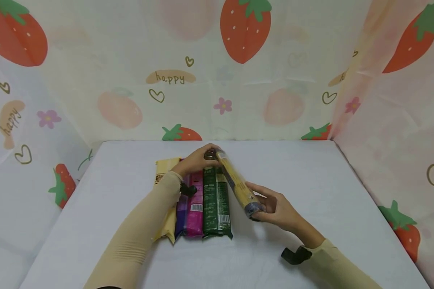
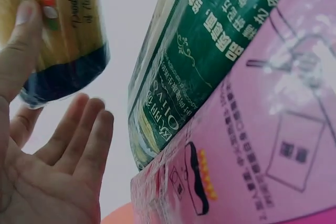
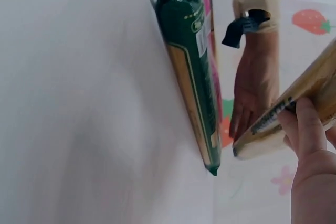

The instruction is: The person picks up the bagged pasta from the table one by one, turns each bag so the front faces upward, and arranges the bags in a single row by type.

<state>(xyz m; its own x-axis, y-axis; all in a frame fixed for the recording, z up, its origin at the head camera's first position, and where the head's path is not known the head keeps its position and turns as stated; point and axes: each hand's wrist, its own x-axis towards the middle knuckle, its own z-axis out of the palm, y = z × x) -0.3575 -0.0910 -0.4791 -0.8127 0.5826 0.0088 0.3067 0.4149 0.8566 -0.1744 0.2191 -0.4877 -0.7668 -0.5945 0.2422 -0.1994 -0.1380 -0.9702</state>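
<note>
A clear pack of spaghetti (image 1: 235, 178) with dark blue ends is held slanting above the table, to the right of a row of packs. My left hand (image 1: 199, 160) pinches its far end; in the left wrist view the thumb lies on the wrapper and the other fingers (image 2: 93, 145) extend past it. The near end is gripped by my right hand (image 1: 280, 210), thumb and fingers on either side. Beside it lies a green spaghetti pack (image 1: 211, 204), then a magenta pack (image 1: 194, 224), a purple pack (image 1: 181, 214) and a yellow pack (image 1: 169, 226), partly hidden by my left arm.
A white cloth covers the table (image 1: 296, 172). Strawberry-printed curtains (image 1: 202, 108) rise along its back and both sides. A dark camera mount (image 1: 296, 255) is strapped to the right wrist, another mount (image 1: 188, 189) to the left, close above the packs.
</note>
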